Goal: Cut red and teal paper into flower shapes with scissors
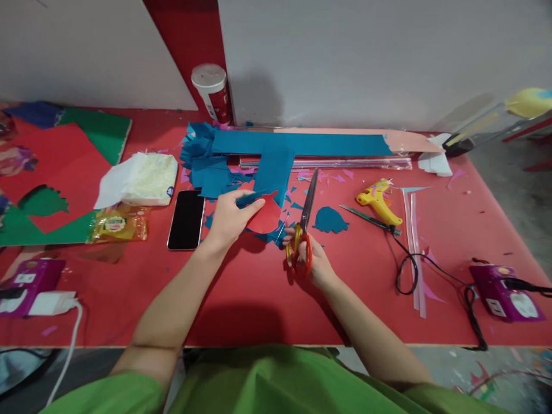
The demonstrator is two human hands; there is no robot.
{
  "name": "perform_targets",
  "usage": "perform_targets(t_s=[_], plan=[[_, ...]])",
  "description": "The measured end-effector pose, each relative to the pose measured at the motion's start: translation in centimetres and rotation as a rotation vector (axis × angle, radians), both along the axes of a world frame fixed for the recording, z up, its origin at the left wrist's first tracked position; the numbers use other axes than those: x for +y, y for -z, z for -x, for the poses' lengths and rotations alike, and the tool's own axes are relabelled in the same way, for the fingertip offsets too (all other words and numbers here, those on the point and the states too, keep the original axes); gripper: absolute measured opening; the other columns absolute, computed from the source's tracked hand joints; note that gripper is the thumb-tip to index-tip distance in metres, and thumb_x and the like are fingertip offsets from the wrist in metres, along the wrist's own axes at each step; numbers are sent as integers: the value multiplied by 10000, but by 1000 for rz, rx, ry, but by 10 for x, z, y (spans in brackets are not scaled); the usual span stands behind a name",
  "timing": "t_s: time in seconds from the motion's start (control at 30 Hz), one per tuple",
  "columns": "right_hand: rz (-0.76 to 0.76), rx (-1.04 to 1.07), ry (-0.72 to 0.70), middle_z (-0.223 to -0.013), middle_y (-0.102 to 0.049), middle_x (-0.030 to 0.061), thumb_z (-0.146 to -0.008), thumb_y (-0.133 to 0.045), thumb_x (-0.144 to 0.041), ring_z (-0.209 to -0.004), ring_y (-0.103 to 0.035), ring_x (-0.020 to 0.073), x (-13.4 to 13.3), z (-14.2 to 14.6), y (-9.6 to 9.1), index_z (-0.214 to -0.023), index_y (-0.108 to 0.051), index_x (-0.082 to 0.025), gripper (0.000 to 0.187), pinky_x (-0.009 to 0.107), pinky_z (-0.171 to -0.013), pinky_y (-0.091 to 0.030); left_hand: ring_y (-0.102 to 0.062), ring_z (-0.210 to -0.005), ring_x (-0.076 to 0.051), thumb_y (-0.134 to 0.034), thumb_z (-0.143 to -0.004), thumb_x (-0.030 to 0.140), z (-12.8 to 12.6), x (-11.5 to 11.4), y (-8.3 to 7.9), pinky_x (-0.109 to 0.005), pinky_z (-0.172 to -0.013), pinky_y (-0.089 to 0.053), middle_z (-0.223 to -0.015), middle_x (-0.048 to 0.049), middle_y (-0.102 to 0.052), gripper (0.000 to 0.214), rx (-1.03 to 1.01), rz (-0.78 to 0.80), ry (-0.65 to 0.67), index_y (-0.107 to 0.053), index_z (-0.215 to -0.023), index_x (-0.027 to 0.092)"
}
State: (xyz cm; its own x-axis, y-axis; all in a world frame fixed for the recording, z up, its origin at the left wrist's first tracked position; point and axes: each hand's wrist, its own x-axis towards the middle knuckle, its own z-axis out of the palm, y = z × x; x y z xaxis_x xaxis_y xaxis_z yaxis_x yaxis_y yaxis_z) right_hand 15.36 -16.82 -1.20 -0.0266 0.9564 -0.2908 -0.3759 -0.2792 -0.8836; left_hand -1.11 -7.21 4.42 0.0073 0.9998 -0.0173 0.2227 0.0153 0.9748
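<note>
My left hand (230, 215) pinches a red paper cutout (266, 215) together with a piece of blue paper, thumb on top. In my right hand (317, 259) is a pair of scissors (305, 230) with red and yellow handles; its blades point away from me and look closed. Just right of the blades a blue paper cutout (330, 219) with a jagged edge lies flat. Beyond my hands, a blue strip (276, 167) runs toward a long blue strip (302, 142) at the back. Blue scraps lie under and around the red cutout.
Left of my hands are a phone (186, 221), a tissue pack (153, 179) and red and green sheets. A red can (212, 95) stands against the wall. On the right lie a yellow glue gun (382, 202), a cutter knife (366, 218), a cable and a purple power box (506, 292).
</note>
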Motion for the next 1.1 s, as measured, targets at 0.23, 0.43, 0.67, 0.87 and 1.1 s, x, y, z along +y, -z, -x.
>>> perform_targets(t_s=[0.23,0.43,0.67,0.87,1.1], plan=[[-74,-77,-128,-1016,-540,86,-651,-568,-670,-923,-531,224,-6,-8,14,-1117,-558,-259,622,255,-550,-485,-610,-732,-161,-743,-581,373,11,5,-9,-257,-648,-484,-802,-33,-675,315,-85,31,-50,-676,-793,150],[-157,-62,-287,-1142,-535,92,-675,-503,-708,-1022,-513,249,-12,-12,12,-1190,-527,-279,671,340,-745,-495,-609,-571,-131,-750,-587,323,11,2,-17,-239,-544,-494,-665,4,-657,242,-192,57,-32,-663,-737,154],[-182,-29,-413,-1129,-556,85,-729,-483,-668,-1028,-529,239,-10,-14,-4,-1163,-552,-276,589,389,-924,-405,-601,-561,-123,-773,-550,317,11,2,-20,-243,-561,-499,-640,16,-641,267,-250,95,-77,-642,-713,151],[-184,-4,-424,-1126,-558,88,-727,-496,-659,-1029,-531,255,-13,-11,-6,-1147,-557,-288,564,423,-936,-380,-595,-593,-116,-798,-498,280,10,1,-19,-241,-586,-494,-671,17,-651,315,-343,174,-47,-656,-744,144],[-241,0,-426,-1109,-557,105,-726,-475,-682,-1010,-532,246,-12,-12,-5,-1160,-544,-250,616,394,-905,-385,-607,-596,-119,-807,-493,264,4,-4,-18,-229,-571,-489,-677,5,-673,289,-358,243,65,-681,-725,146]])
